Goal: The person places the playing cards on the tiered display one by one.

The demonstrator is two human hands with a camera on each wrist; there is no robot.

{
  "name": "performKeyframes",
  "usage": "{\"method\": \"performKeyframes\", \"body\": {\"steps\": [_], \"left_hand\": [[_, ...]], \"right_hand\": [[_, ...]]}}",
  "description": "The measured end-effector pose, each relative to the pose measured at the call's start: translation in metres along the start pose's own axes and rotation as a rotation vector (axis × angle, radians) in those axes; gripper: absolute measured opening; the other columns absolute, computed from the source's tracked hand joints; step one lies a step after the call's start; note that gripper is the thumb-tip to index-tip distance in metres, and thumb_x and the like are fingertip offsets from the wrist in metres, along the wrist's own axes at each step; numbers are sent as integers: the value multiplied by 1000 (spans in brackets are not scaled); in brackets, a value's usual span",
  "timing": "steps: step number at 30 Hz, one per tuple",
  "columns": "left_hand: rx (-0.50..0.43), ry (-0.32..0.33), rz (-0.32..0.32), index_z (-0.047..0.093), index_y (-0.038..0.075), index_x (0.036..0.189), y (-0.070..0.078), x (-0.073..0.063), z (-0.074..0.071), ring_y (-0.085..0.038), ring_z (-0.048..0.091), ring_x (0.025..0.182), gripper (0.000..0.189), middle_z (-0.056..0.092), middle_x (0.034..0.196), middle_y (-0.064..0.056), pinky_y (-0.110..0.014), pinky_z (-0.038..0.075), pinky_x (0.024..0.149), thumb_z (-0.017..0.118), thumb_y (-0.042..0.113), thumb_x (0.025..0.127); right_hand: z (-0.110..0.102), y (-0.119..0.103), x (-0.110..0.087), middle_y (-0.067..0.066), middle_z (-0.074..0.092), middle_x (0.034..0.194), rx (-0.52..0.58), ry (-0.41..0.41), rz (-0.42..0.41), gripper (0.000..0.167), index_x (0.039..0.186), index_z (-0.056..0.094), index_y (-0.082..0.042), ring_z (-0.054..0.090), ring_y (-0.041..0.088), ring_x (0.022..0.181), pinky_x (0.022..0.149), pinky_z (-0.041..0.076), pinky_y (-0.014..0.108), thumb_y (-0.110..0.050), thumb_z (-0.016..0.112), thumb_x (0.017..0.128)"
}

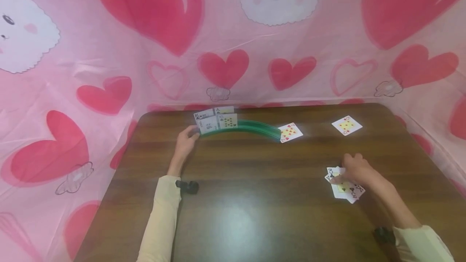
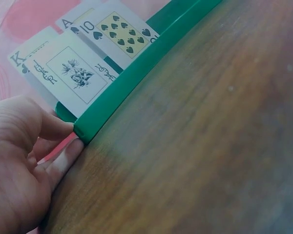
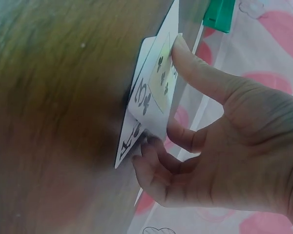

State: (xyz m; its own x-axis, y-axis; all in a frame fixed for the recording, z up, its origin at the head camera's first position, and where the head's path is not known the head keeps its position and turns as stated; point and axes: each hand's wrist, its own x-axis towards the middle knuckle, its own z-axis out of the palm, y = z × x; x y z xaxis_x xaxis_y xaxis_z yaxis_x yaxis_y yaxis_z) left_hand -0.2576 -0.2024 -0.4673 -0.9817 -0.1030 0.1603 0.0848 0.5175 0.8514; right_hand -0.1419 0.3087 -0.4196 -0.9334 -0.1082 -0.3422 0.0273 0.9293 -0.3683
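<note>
My left hand [image 1: 185,142] pinches the left end of a curved green card holder [image 2: 136,78] between thumb and fingers. Four cards are beyond a simple count, so several stand in its left half: a joker [image 2: 78,75] and a ten of spades [image 2: 119,34] in front, a king [image 2: 19,59] and an ace [image 2: 68,22] behind. Over at the right, my right hand [image 1: 358,171] grips a three of clubs [image 3: 154,92] by its edges, thumb at one side and fingers at the other. Under that card, more cards [image 1: 340,194] lie overlapped on the table, partly hidden.
A seven of hearts [image 1: 291,132] lies face up at the holder's right end. Farther right is another red-pip card [image 1: 347,125], near the back of the wooden table [image 1: 255,181]. Pink heart-printed cloth [image 1: 225,31] hangs behind and at both sides.
</note>
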Motion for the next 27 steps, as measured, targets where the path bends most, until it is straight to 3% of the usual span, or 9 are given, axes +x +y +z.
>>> {"method": "performKeyframes", "body": {"steps": [5,8,14,20,23,27], "left_hand": [[-18,5,5,58,8,111,1,0,-1,-25,46,113,27,56,116,-10,-41,32,96,54,10,84],[-22,6,3,59,9,110,1,0,-1,-24,46,113,26,57,115,-10,-41,33,96,55,11,84],[-37,0,-5,59,9,109,1,1,-1,-24,47,111,25,57,114,-9,-42,34,94,54,11,85],[-50,1,-3,59,9,108,0,1,-1,-23,48,109,23,57,113,-9,-41,36,93,54,11,85],[-39,5,-8,59,10,108,0,1,-1,-23,48,110,24,58,113,-9,-41,35,94,55,11,85],[-34,3,-9,59,10,108,0,1,-1,-24,48,111,25,57,114,-9,-41,33,95,55,12,84]], "right_hand": [[-1,-3,0,16,48,75,82,-53,17,74,101,33,11,51,21,60,49,44,31,-40,73,66],[-1,-4,1,16,48,74,94,-42,15,71,100,34,12,51,21,59,49,44,31,-38,73,67],[-2,-2,8,15,54,77,66,0,-79,66,105,45,16,51,18,59,50,43,29,-34,72,69],[-15,3,18,14,59,82,109,165,-145,55,107,53,8,51,19,63,53,39,29,-32,69,73],[-19,10,22,11,59,80,171,242,-118,49,104,54,5,52,19,64,54,38,28,-34,66,77],[-26,18,23,12,59,79,218,273,-103,44,100,53,3,52,20,65,54,38,29,-36,60,82]]}}
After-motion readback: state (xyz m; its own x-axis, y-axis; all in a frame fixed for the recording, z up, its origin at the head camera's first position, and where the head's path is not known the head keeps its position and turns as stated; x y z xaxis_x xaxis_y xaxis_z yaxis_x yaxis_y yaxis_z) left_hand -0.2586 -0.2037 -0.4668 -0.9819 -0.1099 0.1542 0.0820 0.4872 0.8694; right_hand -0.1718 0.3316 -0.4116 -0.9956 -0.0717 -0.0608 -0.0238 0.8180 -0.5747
